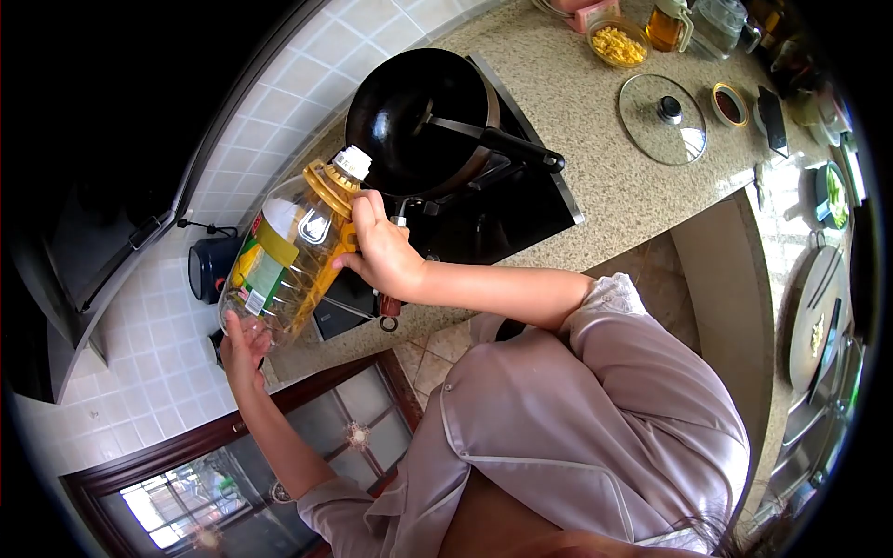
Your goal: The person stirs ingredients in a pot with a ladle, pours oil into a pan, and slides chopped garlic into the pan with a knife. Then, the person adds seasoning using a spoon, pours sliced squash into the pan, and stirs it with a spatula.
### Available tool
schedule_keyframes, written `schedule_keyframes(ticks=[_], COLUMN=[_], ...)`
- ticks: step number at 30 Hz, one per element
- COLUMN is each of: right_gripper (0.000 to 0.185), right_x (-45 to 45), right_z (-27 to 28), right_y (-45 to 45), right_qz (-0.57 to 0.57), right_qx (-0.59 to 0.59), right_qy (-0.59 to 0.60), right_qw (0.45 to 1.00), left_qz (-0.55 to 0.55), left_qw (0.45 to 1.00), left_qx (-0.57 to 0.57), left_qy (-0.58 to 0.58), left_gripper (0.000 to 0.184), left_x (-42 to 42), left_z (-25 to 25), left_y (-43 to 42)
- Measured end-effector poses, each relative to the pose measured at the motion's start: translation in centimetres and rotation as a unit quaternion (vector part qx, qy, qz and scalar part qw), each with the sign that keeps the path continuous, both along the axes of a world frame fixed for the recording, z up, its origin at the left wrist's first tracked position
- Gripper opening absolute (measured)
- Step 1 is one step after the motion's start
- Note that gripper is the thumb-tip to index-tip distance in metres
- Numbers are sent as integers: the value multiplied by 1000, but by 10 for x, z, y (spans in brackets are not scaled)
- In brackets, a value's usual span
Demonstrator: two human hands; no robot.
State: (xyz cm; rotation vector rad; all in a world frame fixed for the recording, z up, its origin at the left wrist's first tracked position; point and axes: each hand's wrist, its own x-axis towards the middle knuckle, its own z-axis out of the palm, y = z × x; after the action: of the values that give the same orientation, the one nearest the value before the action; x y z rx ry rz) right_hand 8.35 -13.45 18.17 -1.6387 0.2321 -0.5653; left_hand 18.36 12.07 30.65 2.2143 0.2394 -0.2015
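Observation:
A large clear plastic cooking-oil bottle [288,242] with a yellow collar, a side handle and a green-yellow label is tilted in front of me. Its white cap [353,162] points toward the wok; whether it is open I cannot tell. My right hand [386,246] is wrapped round the handle near the neck. My left hand [242,349] grips the bottle's base from below. Close to the neck, the black wok [391,116] sits on the stove [521,209]. A long utensil [521,149] with a metal shaft and black handle rests in it.
On the stone counter [567,102] are a glass lid [688,139], a bowl of yellow pieces [619,45], an amber jug [664,26] and a small dark sauce bowl [730,105]. A round cutting board [807,307] lies far right. The range hood [93,232] overhangs the left.

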Motion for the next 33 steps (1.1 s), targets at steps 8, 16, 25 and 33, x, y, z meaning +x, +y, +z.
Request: schedule_keyframes(ticks=[8, 16, 25, 33], right_gripper=[69, 70, 71, 72], right_x=[2, 3, 4, 5], right_z=[-1, -2, -3, -1], right_y=[1, 0, 2, 4], right_qz=[-3, -15, -16, -20], right_qx=[12, 10, 2, 1], right_qy=[-3, -15, -18, -14], right_qw=[1000, 1000, 1000, 1000], left_qz=[-4, 4, -2, 3], left_qw=[1000, 1000, 1000, 1000], left_qx=[16, 7, 23, 27], left_qy=[5, -19, -10, -5], left_gripper=[70, 71, 72, 71], left_x=[3, 0, 0, 0], left_z=[5, 5, 9, 12], left_y=[1, -8, -7, -4])
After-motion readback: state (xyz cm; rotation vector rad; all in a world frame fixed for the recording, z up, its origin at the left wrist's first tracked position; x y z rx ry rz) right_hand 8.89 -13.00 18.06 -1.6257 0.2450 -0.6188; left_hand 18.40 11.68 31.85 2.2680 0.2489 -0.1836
